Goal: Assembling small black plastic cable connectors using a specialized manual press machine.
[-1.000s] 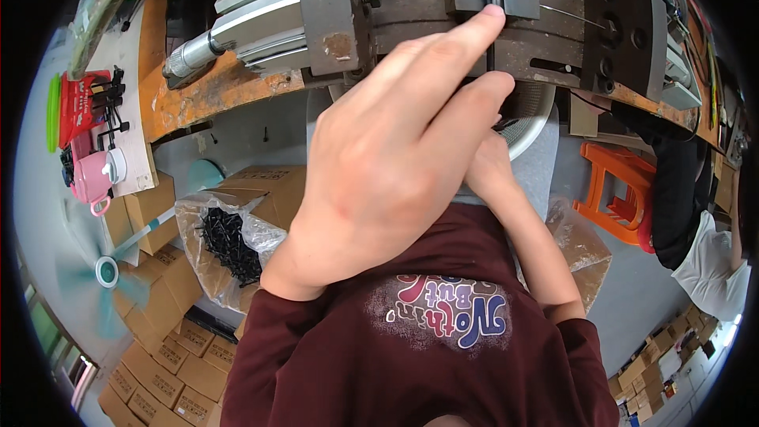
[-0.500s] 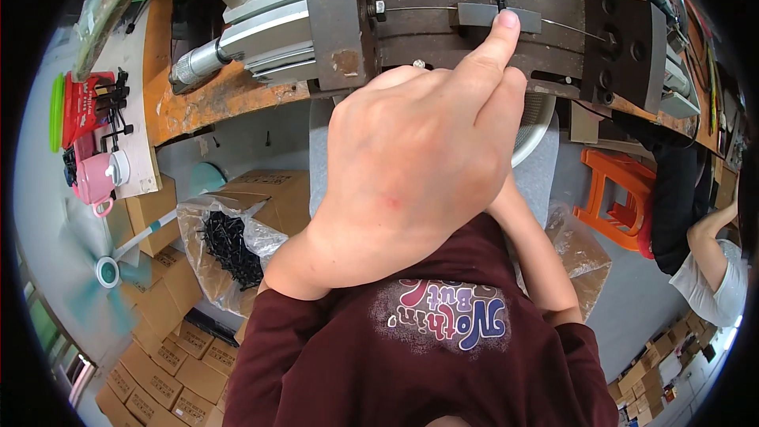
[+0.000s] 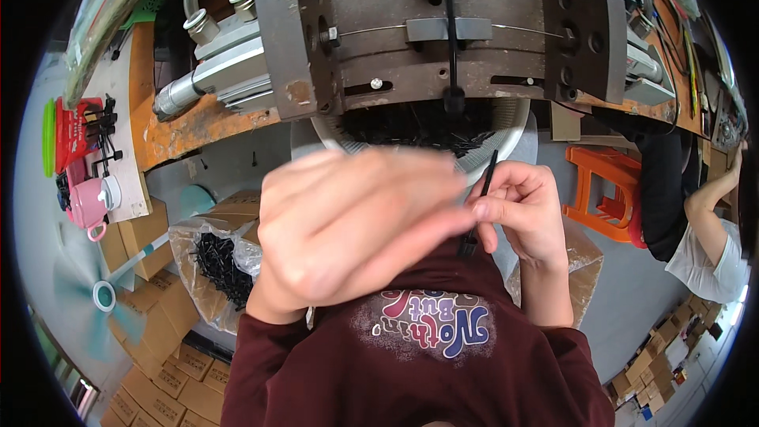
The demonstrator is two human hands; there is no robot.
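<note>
My right hand (image 3: 526, 209) pinches a slim black rod-like part (image 3: 489, 176) with a wider end pointing down toward my shirt. Close beside it, my left hand (image 3: 360, 225) reaches across to the right; its fingers are smeared by motion, and whether they touch the part is unclear. Ahead, a similar black rod (image 3: 452, 55) with a dark knob at its near end lies across a small grey metal block (image 3: 427, 29) on the dark metal machine (image 3: 371, 67). A thin metal pin runs to the block from either side. Below the machine's edge, a pale basket (image 3: 518, 122) holds many black parts, partly hidden by my hands.
Silver air cylinders (image 3: 229, 71) flank the machine on a worn wooden bench (image 3: 209, 130). A clear bag of black parts (image 3: 225, 269) sits at left near a fan (image 3: 103, 296) and cardboard boxes (image 3: 162, 312). At right are an orange stool (image 3: 605, 190) and another person's arm (image 3: 704, 205).
My left hand has left the grey block and drawn back toward me, uncovering the rod and basket. My right hand, hidden before, now shows with a black part in it. The view has shifted slightly.
</note>
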